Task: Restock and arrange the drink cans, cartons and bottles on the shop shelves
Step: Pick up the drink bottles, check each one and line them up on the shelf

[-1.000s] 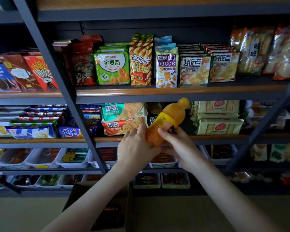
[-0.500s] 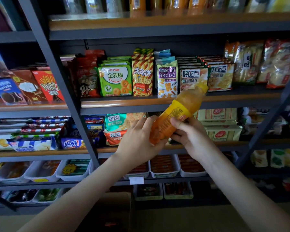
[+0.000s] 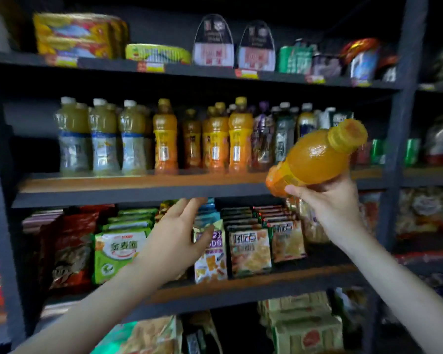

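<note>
Orange drink bottle (image 3: 315, 155) was held in the air in front of the right end of the drinks shelf (image 3: 138, 182), not resting on it. It lay tilted, with its yellow cap (image 3: 348, 135) pointing up and to the right and its base down and to the left. The right hand (image 3: 330, 200) gripped the lower, labelled part of the bottle from beneath, fingers curled round it. The left hand (image 3: 174, 236) held nothing: its fingers were spread and loosely extended, raised in front of the snack packets (image 3: 250, 249) on the shelf below, with the fingertips up at the front edge of the drinks shelf. Whether they touched that edge could not be told. On the drinks shelf stood a row of upright bottles: pale yellow bottles (image 3: 102, 139) with white caps at the left, orange bottles (image 3: 216, 141) with yellow caps at the middle, darker bottles to their right. Green cans (image 3: 376, 149) stood at the far right, behind the held bottle. The top shelf (image 3: 164, 69) carried boxed and bagged goods, blurred.
</note>
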Demonstrator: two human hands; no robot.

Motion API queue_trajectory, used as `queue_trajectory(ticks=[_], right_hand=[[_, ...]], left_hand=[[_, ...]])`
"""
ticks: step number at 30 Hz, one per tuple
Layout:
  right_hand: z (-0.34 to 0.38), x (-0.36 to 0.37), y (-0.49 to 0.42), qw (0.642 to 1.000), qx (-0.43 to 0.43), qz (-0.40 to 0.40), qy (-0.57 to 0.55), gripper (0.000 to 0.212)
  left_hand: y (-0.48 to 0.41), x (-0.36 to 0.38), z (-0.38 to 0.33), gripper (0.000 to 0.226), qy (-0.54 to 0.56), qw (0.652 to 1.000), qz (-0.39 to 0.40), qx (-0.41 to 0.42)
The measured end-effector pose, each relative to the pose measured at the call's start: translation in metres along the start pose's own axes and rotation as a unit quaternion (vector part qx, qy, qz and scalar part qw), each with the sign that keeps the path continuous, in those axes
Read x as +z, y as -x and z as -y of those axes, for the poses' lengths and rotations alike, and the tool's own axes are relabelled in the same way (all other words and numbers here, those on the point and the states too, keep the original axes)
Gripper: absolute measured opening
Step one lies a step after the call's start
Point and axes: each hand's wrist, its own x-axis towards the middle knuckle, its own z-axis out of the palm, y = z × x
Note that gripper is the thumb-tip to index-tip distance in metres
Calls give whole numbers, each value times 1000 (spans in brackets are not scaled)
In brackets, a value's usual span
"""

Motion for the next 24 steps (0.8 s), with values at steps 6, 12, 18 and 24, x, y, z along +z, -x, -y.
queue_trajectory(ticks=[6, 12, 18, 24], right_hand=[[-39, -6, -70, 999, -51, -10, 1, 51], [-79, 14, -103, 997, -65, 43, -4, 56], [-83, 14, -146, 997, -70, 44, 3, 59], [-96, 21, -151, 994, -43, 82, 66, 55]], left_hand=[[-88, 26, -14, 45, -4, 999, -42, 15], [-126, 66, -10, 52, -52, 997, -62, -13], [-156, 78, -14, 55, -77, 995, -55, -25], [-184, 83, -15, 57, -98, 994, -29, -40]])
